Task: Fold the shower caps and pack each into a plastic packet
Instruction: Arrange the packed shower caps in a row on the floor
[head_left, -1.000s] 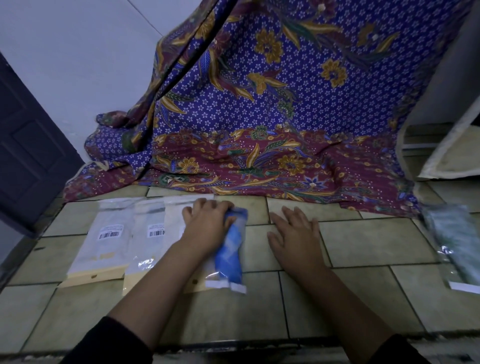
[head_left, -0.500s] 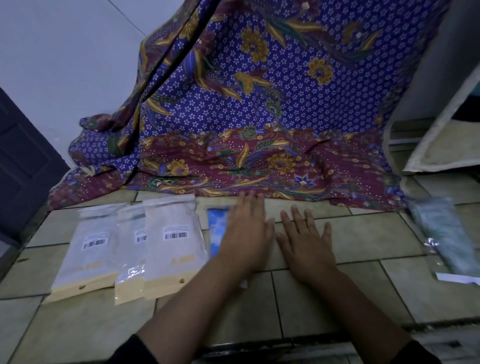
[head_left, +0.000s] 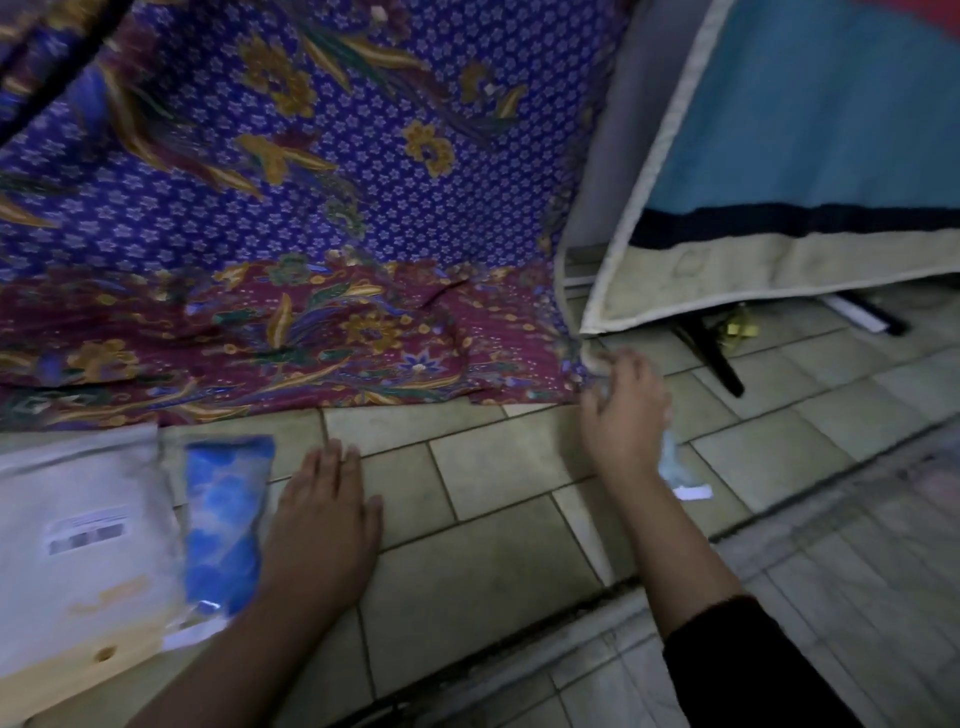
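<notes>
Tiled floor (head_left: 519, 467) held the packed blue shower-cap packet (head_left: 226, 519), which the left hand (head_left: 322, 525) had released since a moment earlier. It lay just to that hand's left, the hand now spread flat on the tiles, so that cap looked done. The right hand (head_left: 623, 415) had left its place beside the left one and reached out over a pale plastic bundle (head_left: 670, 457) lying directly beneath it by the mattress corner (head_left: 727, 280), probably the next cap. Its fingers were curled downward, but blur hid whether they gripped.

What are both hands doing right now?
Left hand: open, flat on the floor tiles.
Right hand: over the clear packet; grip cannot be told.
</notes>
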